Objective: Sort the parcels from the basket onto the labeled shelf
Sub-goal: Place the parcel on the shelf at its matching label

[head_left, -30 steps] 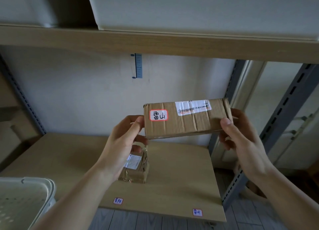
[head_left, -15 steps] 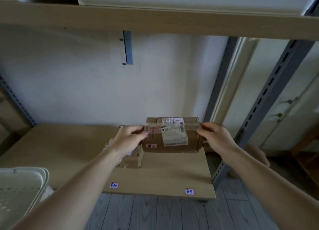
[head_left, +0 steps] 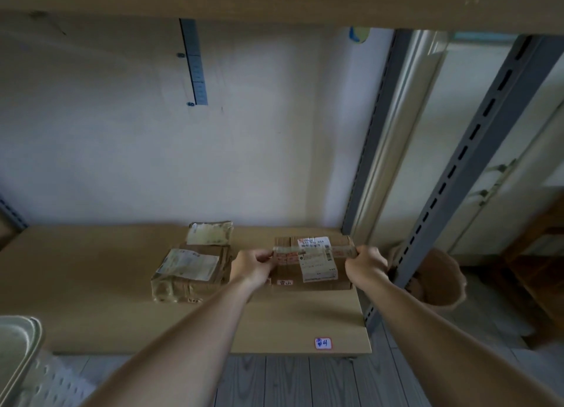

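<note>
Our left hand (head_left: 254, 267) and right hand (head_left: 364, 261) each clamp one short end of the cardboard parcel (head_left: 311, 264), fingers curled over its top edges and thumbs toward us, so the box sits squarely between our two grips. It seems to rest on the wooden shelf board (head_left: 91, 284), near the right rear corner, though we cannot tell whether it has full contact. A white shipping label (head_left: 317, 261) lies across its top between our fingers, and a small handwritten tag (head_left: 285, 282) shows on the side facing us. Just left of our left hand lies a taped parcel (head_left: 190, 274), with a smaller parcel (head_left: 210, 232) behind it. Nearer us than our right hand, a shelf label (head_left: 323, 343) sits on the board's front edge. Far to our lower left is the white basket (head_left: 18, 351).
</note>
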Tool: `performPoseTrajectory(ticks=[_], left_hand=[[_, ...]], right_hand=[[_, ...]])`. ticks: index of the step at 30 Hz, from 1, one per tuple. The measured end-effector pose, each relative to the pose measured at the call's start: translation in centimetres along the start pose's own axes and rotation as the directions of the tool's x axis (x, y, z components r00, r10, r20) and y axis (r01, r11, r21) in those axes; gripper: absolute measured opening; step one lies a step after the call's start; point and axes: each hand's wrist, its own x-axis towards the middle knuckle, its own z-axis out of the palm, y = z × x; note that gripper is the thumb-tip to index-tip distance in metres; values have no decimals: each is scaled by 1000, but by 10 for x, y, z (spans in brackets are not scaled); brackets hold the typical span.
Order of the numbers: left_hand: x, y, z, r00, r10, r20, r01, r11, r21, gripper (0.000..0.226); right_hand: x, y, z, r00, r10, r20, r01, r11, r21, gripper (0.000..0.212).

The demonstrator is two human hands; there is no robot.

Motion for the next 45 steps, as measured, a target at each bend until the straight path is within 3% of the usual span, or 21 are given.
performPoseTrajectory(ticks=[10, 17, 39, 45], left_hand=[[37, -22, 27, 998, -38, 58, 33, 996, 87, 28], [52, -33, 30, 994, -46, 97, 34, 992, 123, 26], [44, -33, 18, 980, -23, 198, -18, 978, 206, 24], [43, -32, 11, 990, 39, 139, -79, 954, 290, 33]], right_hand=[[37, 16, 20, 982, 129, 138, -141, 987, 76, 39], [47, 21, 31, 974, 187, 128, -201, 974, 102, 40], [41, 19, 27, 964, 156, 216, -176, 981, 78, 38], [33, 15, 24, 987, 55, 151, -59, 998, 23, 47]])
